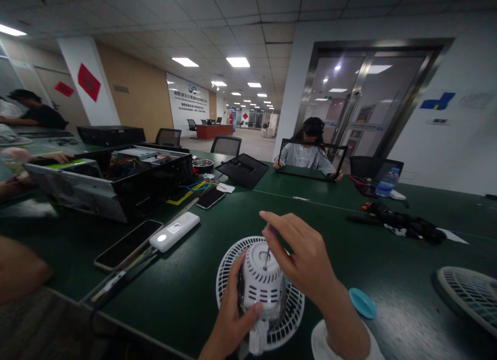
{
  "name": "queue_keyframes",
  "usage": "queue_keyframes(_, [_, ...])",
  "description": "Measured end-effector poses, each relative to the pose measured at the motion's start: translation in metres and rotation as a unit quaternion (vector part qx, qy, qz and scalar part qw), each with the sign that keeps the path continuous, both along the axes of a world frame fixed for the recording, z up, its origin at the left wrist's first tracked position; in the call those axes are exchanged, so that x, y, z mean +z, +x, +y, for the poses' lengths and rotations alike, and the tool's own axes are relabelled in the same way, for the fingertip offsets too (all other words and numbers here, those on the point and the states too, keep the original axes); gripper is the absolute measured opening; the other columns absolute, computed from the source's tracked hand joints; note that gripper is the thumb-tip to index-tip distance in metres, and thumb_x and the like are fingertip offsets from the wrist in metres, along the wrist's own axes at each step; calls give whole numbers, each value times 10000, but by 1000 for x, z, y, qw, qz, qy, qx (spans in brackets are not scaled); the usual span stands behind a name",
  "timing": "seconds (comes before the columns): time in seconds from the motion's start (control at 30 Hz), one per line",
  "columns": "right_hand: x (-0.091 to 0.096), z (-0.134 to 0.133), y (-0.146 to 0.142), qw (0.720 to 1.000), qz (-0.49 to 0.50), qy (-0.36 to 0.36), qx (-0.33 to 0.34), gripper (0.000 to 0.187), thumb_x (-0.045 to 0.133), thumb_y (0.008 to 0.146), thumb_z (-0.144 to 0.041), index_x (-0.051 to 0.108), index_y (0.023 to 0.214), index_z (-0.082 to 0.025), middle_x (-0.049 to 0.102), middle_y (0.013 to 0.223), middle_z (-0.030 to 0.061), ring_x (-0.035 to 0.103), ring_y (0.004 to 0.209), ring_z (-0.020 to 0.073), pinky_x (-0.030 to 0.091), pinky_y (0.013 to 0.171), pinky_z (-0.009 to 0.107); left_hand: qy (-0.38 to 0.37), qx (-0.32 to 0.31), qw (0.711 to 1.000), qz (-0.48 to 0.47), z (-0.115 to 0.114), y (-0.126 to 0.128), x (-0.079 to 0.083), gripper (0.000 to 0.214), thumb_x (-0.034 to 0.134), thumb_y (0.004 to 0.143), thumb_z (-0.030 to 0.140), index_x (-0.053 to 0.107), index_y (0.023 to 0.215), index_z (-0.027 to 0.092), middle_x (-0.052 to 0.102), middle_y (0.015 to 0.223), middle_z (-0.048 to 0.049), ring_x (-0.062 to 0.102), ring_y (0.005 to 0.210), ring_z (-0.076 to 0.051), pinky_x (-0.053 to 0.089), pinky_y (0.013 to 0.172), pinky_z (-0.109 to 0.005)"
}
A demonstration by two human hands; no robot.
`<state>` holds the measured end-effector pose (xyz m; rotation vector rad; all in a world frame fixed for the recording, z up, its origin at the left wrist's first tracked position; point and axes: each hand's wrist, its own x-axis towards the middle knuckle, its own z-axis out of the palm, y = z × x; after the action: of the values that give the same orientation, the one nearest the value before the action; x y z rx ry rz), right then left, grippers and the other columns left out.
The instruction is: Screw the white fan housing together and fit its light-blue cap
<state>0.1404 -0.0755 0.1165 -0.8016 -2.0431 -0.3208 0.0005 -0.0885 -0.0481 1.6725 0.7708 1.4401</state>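
Observation:
A white fan motor housing (264, 279) with vent slots sits on a round white fan grille (289, 318) on the green table. My left hand (236, 308) is wrapped round the housing's left and near side, thumb at the front. Above it, my right hand (298, 251) pinches the handle of a screwdriver (267, 255), its thin shaft upright with the tip on top of the housing. Most of the handle is hidden by my fingers. A bundled white cord (258, 338) hangs at the near side of the housing.
On the left lie a phone (130, 243), a white power strip (174, 231) and an opened computer case (116, 181), with another person's arm beside it. Right are a turquoise disc (362, 303) and another grille (471, 295). Across the table a person holds a black frame (312, 176).

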Motion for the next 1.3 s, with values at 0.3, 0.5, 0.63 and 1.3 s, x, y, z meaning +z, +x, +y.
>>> queue_keyframes(0.3, [3,-4,2,1000,13,23,3,199,521,853,-210,597,1017,-126,627,759,53,552,697,160,483,617,310,-8,6,1000,12,-1,-1,-3,712,523,814,447,158,1393,248,220,1476,-84,188,1357,-330,185,1115,-477])
queue_keyframes(0.5, [3,-3,2,999,23,-5,48,309,440,866,-115,522,1163,-117,648,922,76,578,852,151,491,735,300,4,4,1000,13,1,-1,-5,718,528,812,444,160,1395,242,232,1474,-82,204,1354,-325,204,1113,-469])
queue_keyframes(0.63, [3,-4,2,1000,14,26,-3,227,522,851,-206,598,1048,-122,629,750,52,550,691,160,475,618,305,4,10,1000,17,1,-1,-4,710,522,817,437,158,1395,242,230,1474,-81,205,1355,-320,204,1115,-468])
queue_keyframes(1.3, [1,-1,1,1000,15,3,8,227,492,865,-178,579,1067,-124,650,843,64,568,784,159,489,700,300,6,15,1000,21,1,-1,-5,706,521,816,442,165,1391,241,252,1461,-91,235,1342,-326,240,1100,-469])
